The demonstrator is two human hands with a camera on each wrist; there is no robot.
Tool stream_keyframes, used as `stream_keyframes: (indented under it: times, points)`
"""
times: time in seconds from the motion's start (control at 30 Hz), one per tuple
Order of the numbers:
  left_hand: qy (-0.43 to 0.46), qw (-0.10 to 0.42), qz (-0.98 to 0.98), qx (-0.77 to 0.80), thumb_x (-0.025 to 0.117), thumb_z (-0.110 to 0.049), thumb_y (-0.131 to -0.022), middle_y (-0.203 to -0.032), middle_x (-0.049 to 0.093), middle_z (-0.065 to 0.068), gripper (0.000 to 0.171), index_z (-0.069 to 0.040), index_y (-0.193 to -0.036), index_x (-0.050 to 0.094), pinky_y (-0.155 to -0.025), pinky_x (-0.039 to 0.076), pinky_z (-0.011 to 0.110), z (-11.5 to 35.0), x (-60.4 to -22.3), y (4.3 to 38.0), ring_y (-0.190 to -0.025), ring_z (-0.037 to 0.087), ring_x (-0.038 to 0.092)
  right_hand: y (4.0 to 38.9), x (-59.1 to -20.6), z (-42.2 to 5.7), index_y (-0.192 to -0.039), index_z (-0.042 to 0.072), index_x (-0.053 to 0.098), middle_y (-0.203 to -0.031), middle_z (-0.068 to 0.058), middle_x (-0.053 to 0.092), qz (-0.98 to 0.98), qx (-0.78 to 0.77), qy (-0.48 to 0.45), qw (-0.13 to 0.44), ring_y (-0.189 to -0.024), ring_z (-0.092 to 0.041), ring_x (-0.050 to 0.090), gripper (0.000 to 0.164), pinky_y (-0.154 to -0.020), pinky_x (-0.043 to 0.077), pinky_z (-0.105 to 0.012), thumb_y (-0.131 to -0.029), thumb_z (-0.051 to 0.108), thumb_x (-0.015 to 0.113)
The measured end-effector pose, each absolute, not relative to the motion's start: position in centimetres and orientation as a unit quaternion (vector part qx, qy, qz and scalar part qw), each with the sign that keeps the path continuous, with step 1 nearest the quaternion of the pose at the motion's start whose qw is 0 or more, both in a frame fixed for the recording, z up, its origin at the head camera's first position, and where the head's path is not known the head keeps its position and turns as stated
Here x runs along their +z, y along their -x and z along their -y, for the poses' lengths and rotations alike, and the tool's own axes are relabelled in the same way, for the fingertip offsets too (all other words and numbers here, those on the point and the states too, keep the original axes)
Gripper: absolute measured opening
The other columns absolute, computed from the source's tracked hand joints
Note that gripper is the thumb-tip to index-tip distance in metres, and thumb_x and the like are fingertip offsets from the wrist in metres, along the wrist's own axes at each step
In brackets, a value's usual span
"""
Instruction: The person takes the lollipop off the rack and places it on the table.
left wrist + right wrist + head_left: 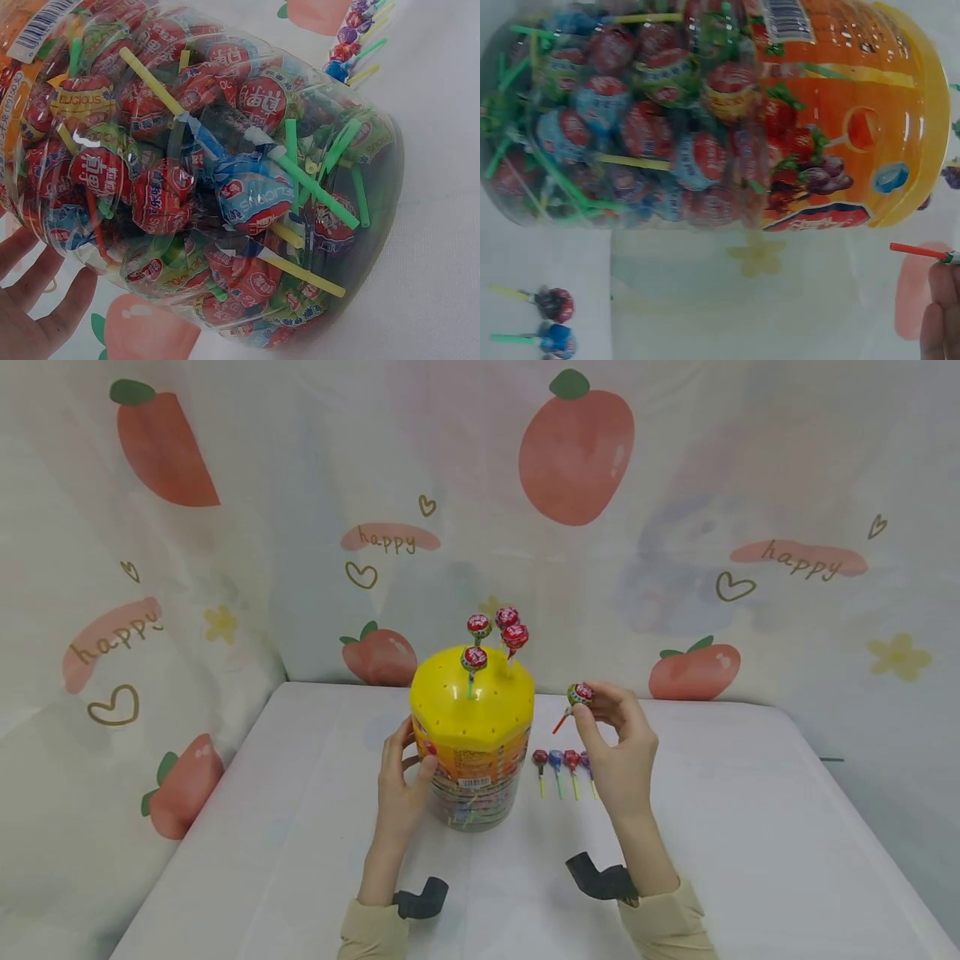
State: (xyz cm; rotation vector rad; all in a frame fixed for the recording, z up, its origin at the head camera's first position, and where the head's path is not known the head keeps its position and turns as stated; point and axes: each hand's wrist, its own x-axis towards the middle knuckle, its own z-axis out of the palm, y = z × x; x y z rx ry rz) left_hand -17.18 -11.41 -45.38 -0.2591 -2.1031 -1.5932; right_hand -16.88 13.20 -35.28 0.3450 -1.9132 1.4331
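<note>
A clear jar full of wrapped lollipops stands upright, with an orange label and a yellow lid. My left hand holds the jar's left side, thumb toward the front; in the left wrist view its fingers are partly hidden behind the jar. Several red-topped lollipops stick up from the lid. To the jar's right, my right hand pinches a green-and-red lollipop by its head, the red stick pointing down and left, apart from the jar.
A row of lollipops lies on the white table to the right of the jar, sticks toward me, partly hidden by my right hand. A patterned cloth backdrop rises behind the table and at its sides.
</note>
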Motion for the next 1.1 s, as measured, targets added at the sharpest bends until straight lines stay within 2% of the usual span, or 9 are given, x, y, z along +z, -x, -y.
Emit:
stream_keyframes:
  times: [0.43,0.63,0.9,1.1]
  points:
    - [0.089,0.236,0.772,-0.583,0.059,-0.031,-0.095,-0.141,0.046,0.005,0.06,-0.021,-0.148,0.034,-0.098,0.047,0.054,11.4,-45.4,17.1,-0.129,0.021,0.045,15.3,-39.5,-14.0,-0.113,0.003,0.064,-0.09,0.01,0.064,0.761,0.572,-0.064,0.299,-0.081,0.001,0.059,0.027,-0.075,0.046,-0.01,-0.086,0.0,0.067]
    - [0.092,0.236,0.768,-0.588,0.06,-0.033,-0.094,-0.141,0.045,0.007,0.061,-0.021,-0.148,0.034,-0.099,0.046,0.057,11.3,-45.5,17.1,-0.128,0.023,0.045,15.0,-40.6,-14.1,-0.111,0.006,0.065,-0.088,0.012,0.064,0.774,0.568,-0.037,0.277,-0.081,0.001,0.06,0.025,-0.078,0.046,-0.01,-0.086,0.003,0.068]
    - [0.094,0.234,0.772,-0.583,0.059,-0.031,-0.095,-0.141,0.045,0.006,0.06,-0.021,-0.148,0.034,-0.098,0.047,0.055,11.2,-45.5,17.1,-0.128,0.023,0.045,15.0,-41.6,-14.4,-0.109,0.006,0.066,-0.089,-0.008,0.069,0.797,0.545,-0.04,0.257,-0.079,0.002,0.059,0.023,-0.076,0.046,-0.011,-0.086,0.005,0.069]
    - [0.091,0.232,0.768,-0.59,0.06,-0.027,-0.094,-0.142,0.045,0.005,0.06,-0.021,-0.148,0.034,-0.099,0.046,0.053,11.4,-45.4,17.1,-0.129,0.021,0.045,15.4,-42.3,-14.5,-0.109,0.007,0.066,-0.092,-0.011,0.069,0.811,0.546,-0.02,0.21,-0.078,0.002,0.058,0.023,-0.075,0.046,-0.012,-0.087,0.011,0.07]
